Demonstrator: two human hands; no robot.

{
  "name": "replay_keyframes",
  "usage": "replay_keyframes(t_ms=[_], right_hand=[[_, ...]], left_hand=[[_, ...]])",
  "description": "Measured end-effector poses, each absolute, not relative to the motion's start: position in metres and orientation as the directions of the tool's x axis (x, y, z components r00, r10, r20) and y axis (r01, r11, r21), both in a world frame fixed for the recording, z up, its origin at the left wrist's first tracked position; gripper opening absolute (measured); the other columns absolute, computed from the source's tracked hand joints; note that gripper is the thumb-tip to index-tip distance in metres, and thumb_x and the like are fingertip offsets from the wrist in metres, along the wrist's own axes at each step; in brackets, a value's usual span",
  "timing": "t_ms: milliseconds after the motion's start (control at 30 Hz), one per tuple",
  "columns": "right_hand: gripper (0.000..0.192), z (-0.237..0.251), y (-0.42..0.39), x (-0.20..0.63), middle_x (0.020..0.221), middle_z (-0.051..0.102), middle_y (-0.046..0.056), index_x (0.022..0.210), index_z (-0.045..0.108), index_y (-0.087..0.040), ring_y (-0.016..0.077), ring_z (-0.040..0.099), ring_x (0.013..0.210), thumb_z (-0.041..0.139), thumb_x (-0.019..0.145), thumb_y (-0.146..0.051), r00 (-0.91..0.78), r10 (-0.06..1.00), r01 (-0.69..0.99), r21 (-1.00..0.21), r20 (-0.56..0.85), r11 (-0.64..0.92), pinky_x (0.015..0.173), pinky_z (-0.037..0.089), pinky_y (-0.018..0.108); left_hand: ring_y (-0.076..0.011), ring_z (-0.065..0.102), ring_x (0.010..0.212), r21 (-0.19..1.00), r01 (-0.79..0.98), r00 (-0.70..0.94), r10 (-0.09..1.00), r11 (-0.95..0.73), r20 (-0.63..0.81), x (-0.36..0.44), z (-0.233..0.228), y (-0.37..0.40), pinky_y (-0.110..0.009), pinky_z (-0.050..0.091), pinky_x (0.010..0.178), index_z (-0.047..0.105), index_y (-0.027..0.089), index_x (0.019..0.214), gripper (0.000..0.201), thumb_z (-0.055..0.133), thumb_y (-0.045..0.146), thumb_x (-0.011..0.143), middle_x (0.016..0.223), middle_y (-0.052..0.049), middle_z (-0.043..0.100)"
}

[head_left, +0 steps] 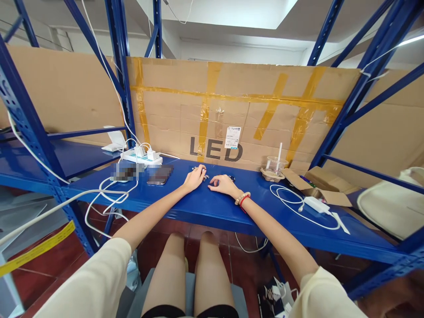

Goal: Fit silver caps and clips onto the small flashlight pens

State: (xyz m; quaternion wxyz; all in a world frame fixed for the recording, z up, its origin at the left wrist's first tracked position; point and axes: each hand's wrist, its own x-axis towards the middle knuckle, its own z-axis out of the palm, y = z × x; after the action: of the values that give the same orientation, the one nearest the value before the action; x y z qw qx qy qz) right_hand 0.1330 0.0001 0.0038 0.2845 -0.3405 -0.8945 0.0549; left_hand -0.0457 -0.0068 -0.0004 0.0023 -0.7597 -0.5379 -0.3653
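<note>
My left hand (195, 179) rests on the blue shelf top (185, 207), its fingers bent and closed over something small that I cannot make out. Small shiny pieces (206, 177) lie at its fingertips, too small to name. Just to the right, my right hand (224, 184) is curled with thumb and fingertips drawn together, and whatever is in them is hidden. The two hands are close but apart. Behind the right hand a small dark object (232, 178) partly shows. A beaded bracelet and a red cord are on the right wrist.
On the left stand a power strip (145, 158) with plugs, a dark phone (160, 175) and looped white cables (112, 194). To the right are a plastic cup (274, 164) with a straw, an open cardboard box (318, 185) and a white adapter (316, 204). Cardboard marked LED (172, 119) rises behind.
</note>
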Motion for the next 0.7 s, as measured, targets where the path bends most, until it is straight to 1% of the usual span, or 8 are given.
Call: replay_keyframes(t_ms=[167,400,567,700], right_hand=[[0.021,0.003,0.001,0.134,0.063,0.064,0.0,0.079,0.068,-0.016,0.0097,0.055,0.055,0.062,0.071,-0.034,-0.591,0.654,0.59,-0.299,0.473,0.75,0.057,0.04,0.02],[0.018,0.003,0.003,0.137,0.063,0.065,0.0,0.077,0.068,-0.017,0.0106,0.056,0.056,0.062,0.072,-0.032,-0.575,0.658,0.603,-0.291,0.486,0.743,0.057,0.041,0.021],[0.021,0.002,0.007,0.157,0.065,0.066,0.001,0.079,0.068,-0.018,0.0124,0.058,0.059,0.062,0.07,-0.036,-0.51,0.714,0.659,-0.315,0.479,0.682,0.055,0.04,0.021],[0.026,0.004,0.009,0.174,0.066,0.066,0.002,0.077,0.067,-0.017,0.0136,0.059,0.059,0.061,0.07,-0.04,-0.442,0.756,0.699,-0.343,0.482,0.627,0.053,0.04,0.022]], left_hand=[[-0.0164,0.061,0.083,0.382,0.828,0.144,0.815,-0.41,0.561,-0.045,0.001,-0.012,-0.026,0.044,0.071,0.042,0.022,0.103,0.018,0.029,0.029,0.092,0.093,-0.002,0.061],[-0.0178,0.06,0.087,0.322,0.863,0.152,0.807,-0.39,0.571,-0.046,0.002,-0.018,-0.027,0.044,0.07,0.042,0.023,0.1,0.014,0.036,0.031,0.09,0.089,-0.001,0.061],[-0.0184,0.059,0.089,0.292,0.883,0.138,0.799,-0.367,0.585,-0.046,0.001,-0.017,-0.027,0.044,0.07,0.041,0.022,0.1,0.015,0.035,0.032,0.09,0.09,-0.002,0.06],[-0.0181,0.059,0.089,0.258,0.9,0.138,0.792,-0.351,0.595,-0.048,0.001,-0.018,-0.026,0.044,0.07,0.041,0.022,0.099,0.015,0.036,0.031,0.09,0.089,-0.002,0.06]])
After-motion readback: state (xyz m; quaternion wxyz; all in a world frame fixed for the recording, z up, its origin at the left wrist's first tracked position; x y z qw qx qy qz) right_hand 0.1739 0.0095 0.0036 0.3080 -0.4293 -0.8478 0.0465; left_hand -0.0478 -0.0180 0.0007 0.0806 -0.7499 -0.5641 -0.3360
